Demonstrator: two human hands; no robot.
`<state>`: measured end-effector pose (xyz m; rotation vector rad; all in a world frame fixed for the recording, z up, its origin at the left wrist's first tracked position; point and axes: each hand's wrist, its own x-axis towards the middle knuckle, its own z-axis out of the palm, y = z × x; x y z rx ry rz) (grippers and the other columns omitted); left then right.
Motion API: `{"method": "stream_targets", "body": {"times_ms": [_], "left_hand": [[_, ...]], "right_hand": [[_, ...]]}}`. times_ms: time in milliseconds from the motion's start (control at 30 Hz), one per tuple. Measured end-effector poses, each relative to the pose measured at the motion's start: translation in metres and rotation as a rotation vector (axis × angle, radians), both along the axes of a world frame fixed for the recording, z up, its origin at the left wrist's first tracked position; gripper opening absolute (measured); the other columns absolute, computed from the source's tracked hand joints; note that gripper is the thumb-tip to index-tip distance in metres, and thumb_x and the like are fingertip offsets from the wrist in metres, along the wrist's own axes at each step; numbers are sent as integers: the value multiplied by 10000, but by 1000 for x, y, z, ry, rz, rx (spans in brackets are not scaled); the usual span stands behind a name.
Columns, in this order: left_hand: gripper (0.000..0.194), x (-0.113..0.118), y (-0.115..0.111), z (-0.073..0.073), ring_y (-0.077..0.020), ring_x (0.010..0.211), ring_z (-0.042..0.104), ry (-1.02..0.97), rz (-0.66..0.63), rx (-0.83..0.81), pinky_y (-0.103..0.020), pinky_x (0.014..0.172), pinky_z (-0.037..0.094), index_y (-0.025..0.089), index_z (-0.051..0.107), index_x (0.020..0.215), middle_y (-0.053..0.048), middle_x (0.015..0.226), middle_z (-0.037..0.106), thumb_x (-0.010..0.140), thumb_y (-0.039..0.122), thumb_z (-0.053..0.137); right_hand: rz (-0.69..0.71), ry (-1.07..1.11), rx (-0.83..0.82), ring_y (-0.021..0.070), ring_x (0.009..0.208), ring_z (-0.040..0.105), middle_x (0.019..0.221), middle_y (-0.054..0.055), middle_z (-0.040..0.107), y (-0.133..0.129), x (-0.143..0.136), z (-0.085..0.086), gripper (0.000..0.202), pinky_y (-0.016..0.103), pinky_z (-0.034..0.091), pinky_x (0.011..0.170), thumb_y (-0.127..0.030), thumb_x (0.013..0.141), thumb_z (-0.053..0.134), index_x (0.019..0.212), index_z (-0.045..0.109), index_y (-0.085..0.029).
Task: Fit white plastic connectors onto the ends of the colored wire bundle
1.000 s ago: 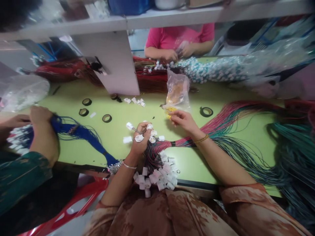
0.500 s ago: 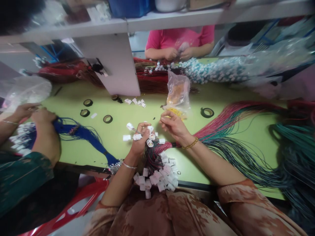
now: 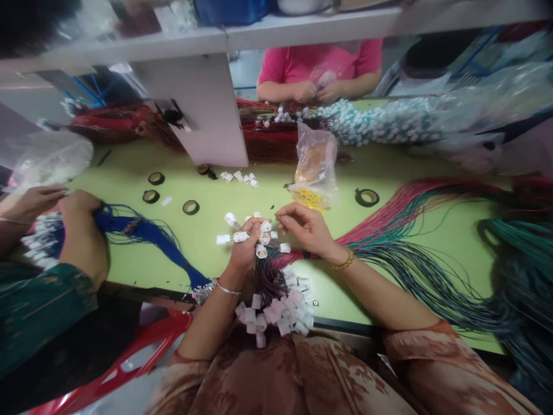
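Observation:
My left hand (image 3: 245, 249) is closed around wires that end in white plastic connectors (image 3: 265, 237), several of them fanned out above and beside its fingers. Just right of them, my right hand (image 3: 305, 227) is in a pinch, thumb against forefinger; anything between the fingertips is too small to make out. Below my hands hangs a thick cluster of more white connectors (image 3: 280, 308) at the table's front edge. Their red, green and dark wires (image 3: 389, 222) run off to the right across the table. Beyond my right hand lie small yellow pieces (image 3: 307, 198) at the mouth of a clear plastic bag (image 3: 317, 155).
Rolls of black tape (image 3: 367, 197) and loose white connectors (image 3: 239, 177) lie on the green table (image 3: 207, 190). At left, a co-worker's hands (image 3: 78, 204) are by a blue wire bundle (image 3: 151, 236). A person in pink (image 3: 319, 72) sits opposite, behind teal-and-white bundles (image 3: 367, 122). A shelf (image 3: 302, 30) crosses above.
My right hand has come slightly closer to the connectors, its fingertips now beside them. The left hand keeps its hold, with the connectors turned a little.

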<state>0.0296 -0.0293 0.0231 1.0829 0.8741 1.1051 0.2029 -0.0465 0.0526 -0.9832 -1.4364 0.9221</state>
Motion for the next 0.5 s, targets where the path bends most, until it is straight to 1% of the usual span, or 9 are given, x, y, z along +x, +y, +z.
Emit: {"method": "stream_targets", "body": {"times_ms": [100,200,267,367,500], "left_hand": [[378,-1,1,-2,-123,575,495,72,31,52,-269,542,422,198,709,864,-9,670,584,845,571,655],[374,-1,1,-5,-136,624,530,100,35,91,-279,592,452,200,725,873,-18,720,623,864,563,637],[376,-2,1,-7,-141,651,546,115,41,110,-281,617,458,202,731,890,-20,751,642,875,562,625],[365,-2,1,-10,-143,666,553,158,60,135,-281,632,457,205,733,906,-20,769,649,895,547,607],[357,-3,0,-9,-150,695,571,210,77,158,-284,656,466,209,728,908,-26,793,664,910,537,589]], "right_hand": [[-81,-276,267,163,833,635,882,46,690,-6,-5,5,141,338,532,769,-185,926,545,925,685,-203],[-85,-381,400,173,850,624,898,56,673,-10,-11,6,202,338,524,765,-148,951,489,993,677,-207],[-91,-403,438,174,845,616,890,58,653,-10,-13,4,217,331,519,756,-135,964,471,1028,667,-203],[-93,-417,448,177,860,606,909,71,626,-9,-15,2,198,328,515,761,-127,971,466,1003,650,-190],[-92,-437,437,169,839,598,899,65,616,-8,-16,2,185,309,509,734,-144,983,462,996,640,-193]]}}
